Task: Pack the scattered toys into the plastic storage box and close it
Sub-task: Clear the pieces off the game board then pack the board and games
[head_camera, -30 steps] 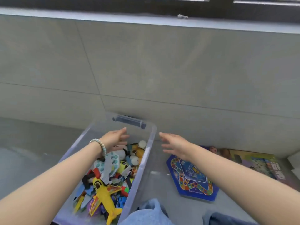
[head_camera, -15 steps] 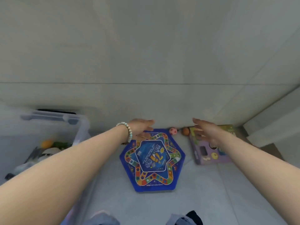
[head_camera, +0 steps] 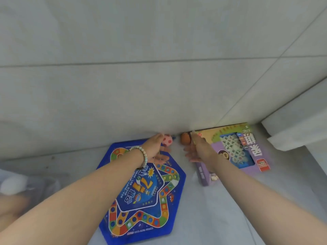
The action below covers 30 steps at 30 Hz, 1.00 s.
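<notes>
Nearest, two bare forearms are reaching out over a pale, smooth floor (head_camera: 203,218). Far left, the plastic storage box (head_camera: 40,179) is showing only as a blurred translucent corner with something white inside; open or closed, cannot tell. Between the arms a flat hexagonal game board (head_camera: 141,197) is lying on the floor, glossy blue, printed with a star-shaped track of coloured squares. Right of it a rectangular cardboard game box (head_camera: 247,156) is lying flat, purple, with a clear window showing pale round tiles, its far end against the wall.

The left hand (head_camera: 154,149), wearing a bracelet (head_camera: 142,155) of pale round beads at the wrist, is hovering over the board's far corner. Its grip is spread with fingers straight, and one fingertip is touching or just beside a small pink ball (head_camera: 168,140) with a patchwork pattern. The right hand (head_camera: 198,150) is crossing the game box's left edge, its grip also spread and holding nothing. One finger is lying alongside a small matte orange-brown ball (head_camera: 184,138).

Both balls are sitting close together at the foot of the wall (head_camera: 159,82), which is made of large smooth grey tiles with thin joints.
</notes>
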Motion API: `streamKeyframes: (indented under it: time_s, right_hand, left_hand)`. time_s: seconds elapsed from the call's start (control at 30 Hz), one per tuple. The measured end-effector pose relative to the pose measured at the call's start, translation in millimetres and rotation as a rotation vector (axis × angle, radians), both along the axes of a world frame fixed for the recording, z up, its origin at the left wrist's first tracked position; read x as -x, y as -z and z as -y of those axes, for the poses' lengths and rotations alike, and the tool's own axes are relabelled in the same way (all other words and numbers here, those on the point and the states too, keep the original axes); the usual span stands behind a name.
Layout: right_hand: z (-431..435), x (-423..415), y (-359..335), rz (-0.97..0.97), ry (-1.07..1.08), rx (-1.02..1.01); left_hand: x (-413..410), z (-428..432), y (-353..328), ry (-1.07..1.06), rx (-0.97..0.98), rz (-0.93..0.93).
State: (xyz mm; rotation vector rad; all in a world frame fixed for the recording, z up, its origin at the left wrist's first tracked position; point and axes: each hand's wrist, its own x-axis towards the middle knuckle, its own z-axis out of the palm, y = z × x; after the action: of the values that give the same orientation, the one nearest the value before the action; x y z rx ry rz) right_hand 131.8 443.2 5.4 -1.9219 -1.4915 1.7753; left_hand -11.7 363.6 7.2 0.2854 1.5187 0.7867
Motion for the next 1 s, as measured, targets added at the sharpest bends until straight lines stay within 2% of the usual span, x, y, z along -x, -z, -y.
streamKeyframes:
  time_s: [0.1,0.23,0.37,0.53,0.67,0.8,1.0]
  right_hand:
    - [0.2,4.9,13.2,0.017,0.034,-0.041]
    - [4.7,16.8,22.5,0.002,0.020,-0.069]
    - [7.7,23.0,26.0,-0.001,0.001,-0.059]
    - [8.8,15.9,25.6,-0.166,0.066,0.030]
    - [10.9,3.0,21.7,-0.319,0.140,0.015]
    - [10.1,-4.8,17.8,-0.198,0.068,-0.069]
    - [15.6,9.8,22.4,-0.201,0.020,0.081]
  left_hand:
    - [0.0,-9.4,17.7,-0.027,-0.014,-0.041]
    - [-3.9,-14.4,39.3,-0.100,-0.050,-0.245]
    - [-8.4,-19.3,45.5,-0.074,-0.059,-0.339]
    - [-5.0,-18.4,47.5,-0.026,-0.069,-0.387]
    - [0.3,-4.6,40.1,-0.069,-0.114,-0.306]
    - [12.5,15.4,33.2,-0.097,-0.099,-0.211]
    - [21.3,22.0,31.4,-0.244,-0.080,-0.049]
